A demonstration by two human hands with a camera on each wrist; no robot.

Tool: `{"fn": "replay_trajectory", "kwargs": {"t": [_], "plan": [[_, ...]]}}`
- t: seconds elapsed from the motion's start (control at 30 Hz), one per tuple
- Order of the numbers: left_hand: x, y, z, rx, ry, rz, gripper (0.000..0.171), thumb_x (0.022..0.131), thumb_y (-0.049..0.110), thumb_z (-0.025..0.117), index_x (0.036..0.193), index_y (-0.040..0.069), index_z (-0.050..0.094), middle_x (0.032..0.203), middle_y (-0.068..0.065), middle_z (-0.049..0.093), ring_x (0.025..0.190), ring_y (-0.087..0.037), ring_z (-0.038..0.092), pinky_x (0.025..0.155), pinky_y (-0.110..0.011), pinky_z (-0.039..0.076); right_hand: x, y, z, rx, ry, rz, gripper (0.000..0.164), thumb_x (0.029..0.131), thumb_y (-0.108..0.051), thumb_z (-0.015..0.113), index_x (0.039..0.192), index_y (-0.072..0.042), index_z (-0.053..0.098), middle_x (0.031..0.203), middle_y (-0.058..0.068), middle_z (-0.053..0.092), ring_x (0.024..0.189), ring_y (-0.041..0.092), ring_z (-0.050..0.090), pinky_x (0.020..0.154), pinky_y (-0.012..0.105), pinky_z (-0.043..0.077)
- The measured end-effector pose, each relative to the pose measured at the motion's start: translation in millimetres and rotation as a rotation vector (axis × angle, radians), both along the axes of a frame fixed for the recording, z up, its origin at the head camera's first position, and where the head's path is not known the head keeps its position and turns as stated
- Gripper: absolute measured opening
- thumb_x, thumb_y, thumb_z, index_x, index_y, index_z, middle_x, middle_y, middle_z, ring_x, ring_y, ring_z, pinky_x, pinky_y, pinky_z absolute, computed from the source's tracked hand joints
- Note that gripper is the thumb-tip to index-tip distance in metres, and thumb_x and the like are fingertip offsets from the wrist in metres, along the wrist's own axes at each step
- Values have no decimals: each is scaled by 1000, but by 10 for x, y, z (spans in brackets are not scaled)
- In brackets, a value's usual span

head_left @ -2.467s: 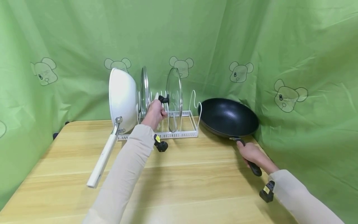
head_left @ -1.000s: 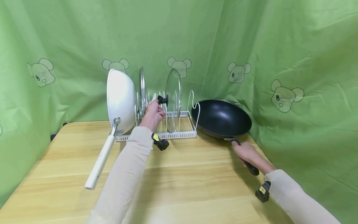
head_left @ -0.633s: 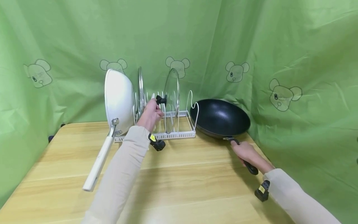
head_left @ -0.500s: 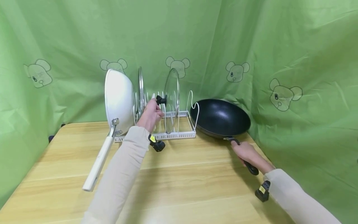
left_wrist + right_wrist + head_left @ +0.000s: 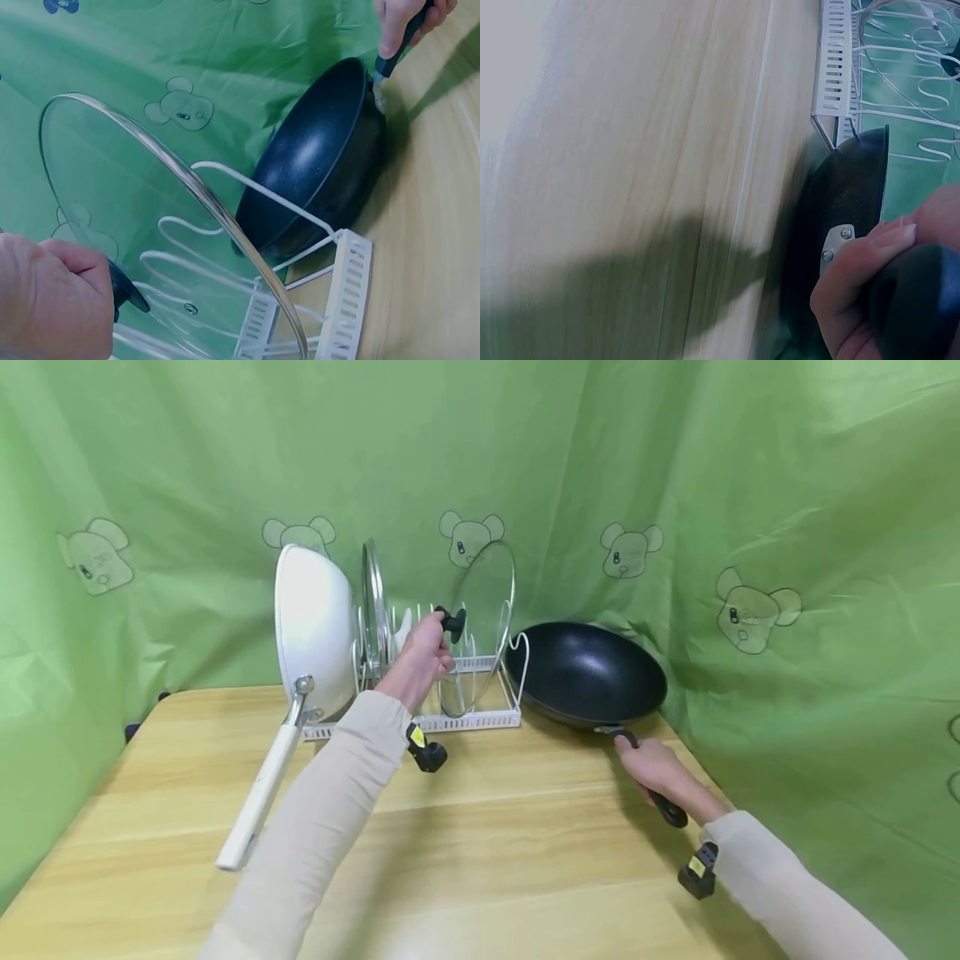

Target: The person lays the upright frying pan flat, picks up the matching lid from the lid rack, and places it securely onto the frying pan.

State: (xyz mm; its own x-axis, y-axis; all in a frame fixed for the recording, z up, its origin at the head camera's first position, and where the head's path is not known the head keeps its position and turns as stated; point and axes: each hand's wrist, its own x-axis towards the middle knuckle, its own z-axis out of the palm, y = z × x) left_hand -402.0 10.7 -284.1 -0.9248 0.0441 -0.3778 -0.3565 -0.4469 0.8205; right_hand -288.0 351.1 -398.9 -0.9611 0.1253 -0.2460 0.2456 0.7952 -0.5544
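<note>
My left hand grips the black knob of a glass lid. The lid leans to the right, its lower edge down among the wires of the white rack. In the left wrist view the steel-rimmed lid slants across the rack wires. My right hand holds the handle of a black wok, which stands at the rack's right end. In the right wrist view the fingers curl round that handle. Whether the wok's base touches the table cannot be told.
A white pan stands on edge at the rack's left end, its long handle jutting forward over the wooden table. Beside it another glass lid stands upright in the rack. Green curtains close off the back and sides.
The lid in my left hand has tipped from nearly upright to leaning right, its knob shifting right and slightly up. My right hand keeps its hold on the wok handle. The head view has shifted slightly.
</note>
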Motion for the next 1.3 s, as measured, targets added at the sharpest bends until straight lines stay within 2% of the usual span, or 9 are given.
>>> {"fn": "replay_trajectory", "kwargs": {"t": [0.17,0.43,0.67,0.8,0.9,1.1,1.2,1.3], "plan": [[16,22,6,11,-13,-6,39,108,34,47,142,15,51,75,7,32,52,-5,24,42,-15,22,-3,-23,-21,-2,5,-3,61,107,-46,29,67,-6,53,45,0,46,37,18,52,41,32,48],[87,69,196,92,8,-40,42,109,33,41,146,13,42,83,4,40,51,-3,27,40,-14,23,-3,-11,7,-21,-7,-22,60,106,-46,28,69,-5,52,46,0,46,39,18,52,42,32,47],[138,124,340,160,-9,-46,41,110,29,41,148,15,42,92,2,46,49,-3,29,38,-13,21,4,-8,3,-27,-6,-20,60,106,-44,28,66,-6,52,45,-1,45,38,17,51,42,32,47],[204,150,410,205,3,-26,43,108,15,39,151,14,39,114,-4,54,52,-3,31,40,-13,23,4,-11,1,-40,-7,-15,61,107,-45,28,64,-8,51,46,-1,45,39,18,50,42,33,47],[254,157,464,237,29,-18,47,105,7,36,152,13,38,131,-9,51,54,-2,31,41,-13,24,2,-16,3,-39,-9,-11,61,107,-45,28,64,-8,51,46,-1,45,40,18,51,43,33,47],[337,197,597,247,75,-19,48,104,4,33,151,10,38,109,-3,50,53,-3,30,41,-13,23,-2,-19,0,-17,-6,-9,62,107,-46,27,65,-8,51,45,-1,45,39,18,51,43,32,48],[388,234,680,248,97,-33,51,104,3,33,154,12,36,123,-10,57,53,-3,30,41,-13,23,0,-17,1,-15,-4,-14,61,107,-46,28,66,-6,52,45,0,45,39,18,52,42,32,48],[436,272,759,236,116,-67,52,106,6,33,156,15,34,139,-15,53,52,-3,30,41,-13,23,7,-21,7,-15,-7,-16,61,107,-46,28,67,-7,52,46,0,45,40,18,52,42,32,48]]}}
